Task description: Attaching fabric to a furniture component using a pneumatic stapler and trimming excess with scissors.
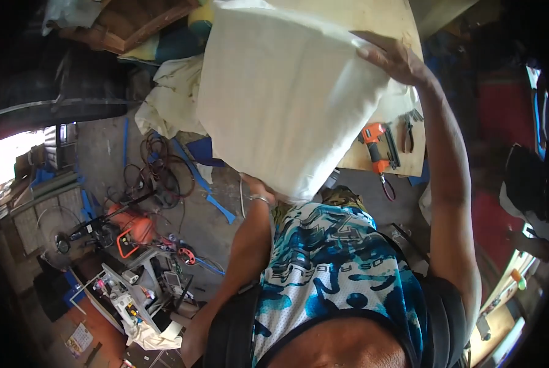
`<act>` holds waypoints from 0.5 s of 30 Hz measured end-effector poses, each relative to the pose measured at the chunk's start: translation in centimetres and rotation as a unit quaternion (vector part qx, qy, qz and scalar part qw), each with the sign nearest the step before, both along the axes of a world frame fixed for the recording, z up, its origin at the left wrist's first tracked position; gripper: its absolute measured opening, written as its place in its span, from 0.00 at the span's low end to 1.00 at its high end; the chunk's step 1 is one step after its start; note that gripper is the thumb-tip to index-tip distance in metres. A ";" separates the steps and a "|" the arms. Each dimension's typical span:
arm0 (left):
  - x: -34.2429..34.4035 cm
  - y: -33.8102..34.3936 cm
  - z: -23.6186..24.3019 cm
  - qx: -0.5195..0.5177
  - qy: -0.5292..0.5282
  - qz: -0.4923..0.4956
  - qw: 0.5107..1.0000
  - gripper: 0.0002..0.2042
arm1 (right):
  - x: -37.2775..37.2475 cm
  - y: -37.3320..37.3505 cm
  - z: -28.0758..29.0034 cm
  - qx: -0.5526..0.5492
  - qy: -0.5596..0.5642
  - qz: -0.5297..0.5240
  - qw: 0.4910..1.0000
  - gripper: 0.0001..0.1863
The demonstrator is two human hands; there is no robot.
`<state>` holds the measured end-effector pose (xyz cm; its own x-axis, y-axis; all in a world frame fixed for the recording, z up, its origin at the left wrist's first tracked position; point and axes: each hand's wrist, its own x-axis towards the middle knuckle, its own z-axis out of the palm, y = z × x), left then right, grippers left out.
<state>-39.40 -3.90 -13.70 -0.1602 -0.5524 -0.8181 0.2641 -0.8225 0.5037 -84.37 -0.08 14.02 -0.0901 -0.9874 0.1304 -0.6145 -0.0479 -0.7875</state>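
A large cream fabric-covered piece (280,98), like an upholstered panel or cushion, is tilted up in front of my body over a pale wooden tabletop (354,161). My right hand (397,59) grips its far right edge, thumb and fingers bent over the cloth. At its near left corner, my left hand (257,189) is closed on the edge, with most fingers hidden behind it. An orange and black staple gun (380,147) with a hose fitting lies on the tabletop to the right of the piece. Beside the staple gun is a pair of pliers (407,136).
Loose cream cloth (173,98) hangs left of the piece. On the floor at left are coiled hoses (158,165), blue strips (220,208) and an orange air compressor (133,224). A sewing machine (127,306) stands at lower left. Wooden framing (145,27) is at the far left.
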 end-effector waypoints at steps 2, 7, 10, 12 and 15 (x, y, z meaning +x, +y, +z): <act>-2.0 3.5 -2.5 0.018 0.018 0.021 0.999 0.42 | -0.5 -0.9 0.4 0.034 0.103 -0.053 0.993 0.27; -6.6 7.4 -4.9 0.094 0.129 0.083 0.984 0.42 | -2.3 -1.4 -0.3 0.055 0.165 -0.110 0.979 0.26; -6.4 6.0 -9.3 0.249 -0.026 0.044 0.967 0.35 | -5.0 -1.2 -2.5 0.054 0.169 -0.108 0.978 0.24; -8.7 5.5 -8.0 0.248 -0.017 0.022 0.968 0.31 | -6.7 -0.1 -3.7 0.073 0.199 -0.141 0.967 0.23; -8.2 5.3 -8.0 0.211 -0.021 -0.049 0.976 0.35 | -7.0 -0.9 -3.8 0.074 0.202 -0.120 0.969 0.21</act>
<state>-47.61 1.42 -21.66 -0.1574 -0.1483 -0.9763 0.1595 -0.9795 0.1231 -91.33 -0.99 10.25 -0.2909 -0.9548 0.0606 -0.8533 0.2303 -0.4678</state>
